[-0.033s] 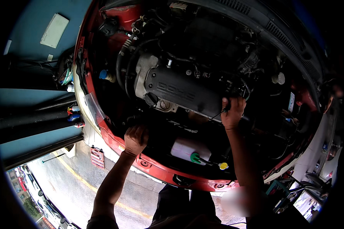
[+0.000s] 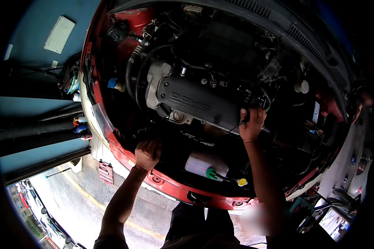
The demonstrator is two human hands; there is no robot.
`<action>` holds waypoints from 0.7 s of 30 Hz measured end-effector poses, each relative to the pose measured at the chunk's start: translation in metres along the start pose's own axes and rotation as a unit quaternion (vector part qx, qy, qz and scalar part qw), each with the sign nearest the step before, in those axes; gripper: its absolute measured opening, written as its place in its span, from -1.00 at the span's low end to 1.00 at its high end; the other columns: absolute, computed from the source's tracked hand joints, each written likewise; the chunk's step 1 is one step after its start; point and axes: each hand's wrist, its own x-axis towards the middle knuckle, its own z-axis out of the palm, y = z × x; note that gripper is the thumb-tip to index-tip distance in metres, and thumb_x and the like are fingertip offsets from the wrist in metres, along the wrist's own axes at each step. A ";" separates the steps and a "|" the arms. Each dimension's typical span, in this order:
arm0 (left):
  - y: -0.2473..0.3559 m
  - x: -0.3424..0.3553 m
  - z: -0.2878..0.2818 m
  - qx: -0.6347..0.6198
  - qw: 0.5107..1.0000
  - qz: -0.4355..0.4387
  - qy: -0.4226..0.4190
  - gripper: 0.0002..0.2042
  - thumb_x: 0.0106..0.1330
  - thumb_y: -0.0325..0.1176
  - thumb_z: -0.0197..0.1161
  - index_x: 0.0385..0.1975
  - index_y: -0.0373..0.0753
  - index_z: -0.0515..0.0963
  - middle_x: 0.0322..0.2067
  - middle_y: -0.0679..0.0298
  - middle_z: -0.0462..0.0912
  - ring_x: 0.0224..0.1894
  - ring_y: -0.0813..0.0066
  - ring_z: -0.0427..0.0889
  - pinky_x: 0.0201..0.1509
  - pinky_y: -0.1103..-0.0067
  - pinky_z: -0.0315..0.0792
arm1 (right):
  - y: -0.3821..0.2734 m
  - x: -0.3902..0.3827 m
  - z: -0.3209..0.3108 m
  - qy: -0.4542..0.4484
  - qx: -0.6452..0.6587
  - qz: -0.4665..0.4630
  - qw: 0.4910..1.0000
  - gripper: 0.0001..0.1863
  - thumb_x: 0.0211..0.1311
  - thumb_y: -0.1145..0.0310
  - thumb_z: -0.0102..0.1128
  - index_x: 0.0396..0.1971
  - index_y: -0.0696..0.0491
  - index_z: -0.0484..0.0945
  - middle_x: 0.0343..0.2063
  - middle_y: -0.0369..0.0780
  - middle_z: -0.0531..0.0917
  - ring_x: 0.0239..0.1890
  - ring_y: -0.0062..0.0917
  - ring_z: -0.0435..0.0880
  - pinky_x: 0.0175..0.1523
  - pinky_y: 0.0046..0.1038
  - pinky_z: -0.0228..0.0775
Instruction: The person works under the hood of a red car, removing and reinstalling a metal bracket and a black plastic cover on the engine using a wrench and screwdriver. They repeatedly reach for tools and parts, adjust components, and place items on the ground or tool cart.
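Note:
Over the front of an open engine bay, my left hand (image 2: 148,154) is closed, its fingers curled into the shadow behind the red front panel (image 2: 176,186). What it grips, if anything, is hidden. My right hand (image 2: 252,125) is closed at the right end of the black engine cover (image 2: 191,99), thumb and fingers bent around something dark that I cannot make out. A thin dark line runs from it down and left along the cover's front edge. Left of the cover's front corner is a black round oil filler cap (image 2: 163,110), beside a metal exhaust part (image 2: 178,116).
A whitish coolant reservoir (image 2: 197,164) with a green cap (image 2: 211,172) sits between my forearms, near a yellow cap (image 2: 242,182). A silver socket (image 2: 183,71) stands on the cover's back edge. A red tool case (image 2: 105,172) lies on the floor; spray bottles (image 2: 79,120) stand at left.

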 end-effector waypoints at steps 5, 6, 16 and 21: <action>-0.002 -0.012 -0.005 0.053 0.996 -0.077 -0.005 -0.92 0.21 -0.40 0.24 -0.35 -0.20 0.61 -0.45 0.15 0.67 -0.46 0.07 0.64 -0.34 0.28 0.52 | -0.008 0.003 -0.001 0.007 0.004 -0.002 1.000 -0.72 0.42 0.13 0.14 -0.31 0.05 0.51 -0.24 -0.15 0.55 -0.17 -0.21 0.49 0.00 -0.18 0.31; -0.002 -0.010 -0.003 0.065 0.994 -0.084 -0.005 -0.93 0.21 -0.41 0.23 -0.37 -0.21 0.60 -0.45 0.13 0.67 -0.45 0.04 0.64 -0.35 0.26 0.52 | -0.007 0.006 -0.005 0.007 0.006 0.003 1.000 -0.72 0.42 0.13 0.14 -0.31 0.05 0.51 -0.24 -0.15 0.55 -0.17 -0.20 0.49 0.00 -0.18 0.31; -0.004 -0.008 0.004 0.081 0.986 -0.145 -0.025 -0.88 0.11 -0.25 0.30 -0.47 -0.11 0.57 -0.55 0.21 0.64 -0.52 0.09 0.63 -0.39 0.28 0.51 | -0.026 0.135 -0.055 -0.288 0.137 0.117 0.940 -0.63 0.36 0.10 0.28 -0.15 0.11 0.48 -0.45 -0.09 0.69 -0.38 -0.21 0.74 -0.26 -0.25 0.52; -0.009 -0.012 0.005 0.057 0.985 -0.155 -0.052 -0.91 0.06 -0.29 0.28 -0.49 -0.13 0.59 -0.55 0.19 0.63 -0.52 0.07 0.61 -0.39 0.27 0.48 | -0.014 0.196 -0.004 -0.420 0.026 0.076 0.904 -0.71 0.49 0.19 0.00 -0.08 0.12 0.43 -0.33 0.01 0.70 -0.25 -0.02 0.71 -0.12 -0.07 0.54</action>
